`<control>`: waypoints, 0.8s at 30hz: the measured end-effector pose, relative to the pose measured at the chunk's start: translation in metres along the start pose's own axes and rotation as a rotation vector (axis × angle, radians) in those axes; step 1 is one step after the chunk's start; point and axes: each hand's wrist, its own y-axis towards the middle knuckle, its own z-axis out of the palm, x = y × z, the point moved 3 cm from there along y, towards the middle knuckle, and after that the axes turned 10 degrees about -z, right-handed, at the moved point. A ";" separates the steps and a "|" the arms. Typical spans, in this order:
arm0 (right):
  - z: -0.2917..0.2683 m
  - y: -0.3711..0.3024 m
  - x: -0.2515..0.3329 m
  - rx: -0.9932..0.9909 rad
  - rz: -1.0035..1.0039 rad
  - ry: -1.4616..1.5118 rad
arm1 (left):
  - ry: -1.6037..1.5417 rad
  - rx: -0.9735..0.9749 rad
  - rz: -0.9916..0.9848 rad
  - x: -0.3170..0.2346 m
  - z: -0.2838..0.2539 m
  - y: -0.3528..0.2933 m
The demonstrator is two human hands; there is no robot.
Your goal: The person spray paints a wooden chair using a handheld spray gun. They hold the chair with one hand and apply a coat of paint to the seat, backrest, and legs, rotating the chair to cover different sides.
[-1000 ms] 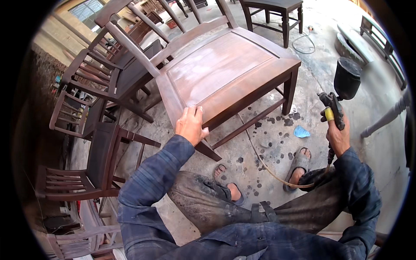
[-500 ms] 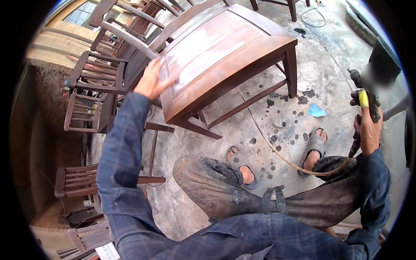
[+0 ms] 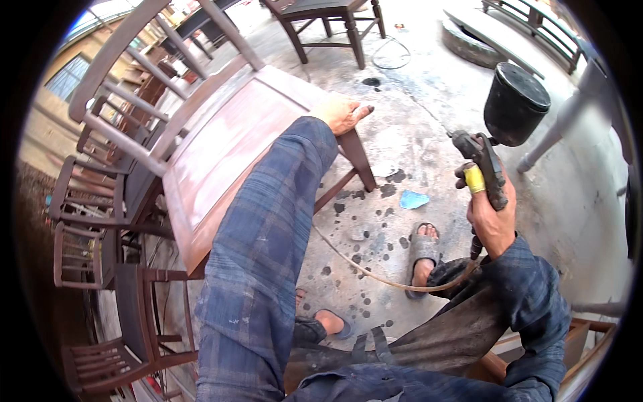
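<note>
A wooden chair [image 3: 231, 144] with a pale, whitish seat panel and slatted back stands in front of me on the left. Across it reaches my left arm; my left hand [image 3: 339, 114] lies at the front right corner of its seat, fingers stretched past the edge, one fingertip dark. Partly washed out by light, that hand shows nothing held. On the right, my right hand [image 3: 494, 218] is wrapped round the grip of a spray gun [image 3: 492, 171] with a black cup [image 3: 516, 104]. Yellow tape circles one finger. From the gun's lower end runs a tan hose [image 3: 365, 271].
Several dark chairs [image 3: 137, 315] crowd the left side. Another chair [image 3: 328, 33] stands at the far middle. A round grey object [image 3: 469, 43] lies at the back right, near a grey pole [image 3: 556, 130]. Dark stains and a blue scrap [image 3: 414, 199] mark the concrete floor.
My left hand has crossed from the seat's left side to its front right corner. The view has shifted, and the spray gun in my right hand now appears farther left.
</note>
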 end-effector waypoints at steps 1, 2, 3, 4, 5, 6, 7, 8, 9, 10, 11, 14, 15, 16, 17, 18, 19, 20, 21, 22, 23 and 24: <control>0.000 0.001 -0.001 0.016 0.008 0.041 | 0.040 0.049 -0.047 0.001 0.001 0.006; 0.001 0.001 -0.007 0.014 -0.003 0.138 | 0.081 0.097 -0.098 0.004 0.001 0.010; 0.000 0.001 -0.012 0.014 -0.003 0.151 | 0.042 0.101 -0.109 0.001 0.004 0.015; -0.001 0.002 -0.017 0.018 -0.003 0.166 | 0.005 0.106 -0.125 0.001 0.006 0.016; -0.002 0.004 -0.025 0.065 0.006 0.205 | -0.032 0.111 -0.145 0.001 0.009 0.017; -0.002 0.004 -0.039 0.098 -0.012 0.178 | -0.029 0.099 -0.148 0.002 0.008 0.018; -0.001 0.004 -0.051 0.130 -0.084 0.099 | -0.030 0.088 -0.154 0.004 0.010 0.016; 0.000 0.006 -0.062 0.163 -0.156 0.021 | -0.032 0.077 -0.163 0.005 0.013 0.015; 0.004 0.006 -0.071 0.179 -0.141 0.030 | -0.077 0.037 -0.107 0.001 0.011 0.008; 0.005 0.005 -0.077 0.203 -0.150 -0.001 | -0.074 0.043 -0.108 -0.002 0.010 0.001; 0.008 0.004 -0.080 0.227 -0.160 -0.032 | -0.072 0.049 -0.111 -0.005 0.010 -0.005; 0.017 0.007 -0.090 0.295 -0.237 -0.113 | -0.133 0.044 -0.074 -0.012 0.005 -0.032; 0.020 0.007 -0.096 0.315 -0.231 -0.105 | -0.160 0.037 -0.053 -0.015 0.001 -0.041; 0.021 0.005 -0.103 0.337 -0.221 -0.103 | -0.151 0.042 -0.057 -0.021 -0.002 -0.048; 0.022 0.001 -0.112 0.334 -0.233 -0.105 | -0.142 0.047 -0.063 -0.027 -0.004 -0.056; 0.023 -0.005 -0.121 0.335 -0.238 -0.113 | -0.135 0.054 -0.067 -0.032 -0.006 -0.064; 0.021 -0.009 -0.129 0.333 -0.247 -0.133 | -0.119 0.014 -0.032 -0.037 -0.003 -0.071; 0.019 -0.014 -0.136 0.330 -0.256 -0.153 | -0.114 -0.044 0.018 -0.039 0.001 -0.081; 0.019 -0.017 -0.145 0.375 -0.191 -0.152 | -0.104 -0.103 0.070 -0.039 0.006 -0.092; 0.020 -0.016 -0.151 0.384 -0.224 -0.171 | -0.086 -0.167 0.116 -0.039 0.005 -0.104; 0.018 -0.014 -0.158 0.392 -0.258 -0.192 | -0.085 -0.123 0.133 -0.039 0.007 -0.114; 0.019 -0.015 -0.163 0.400 -0.284 -0.204 | -0.076 -0.134 0.183 -0.051 0.000 -0.124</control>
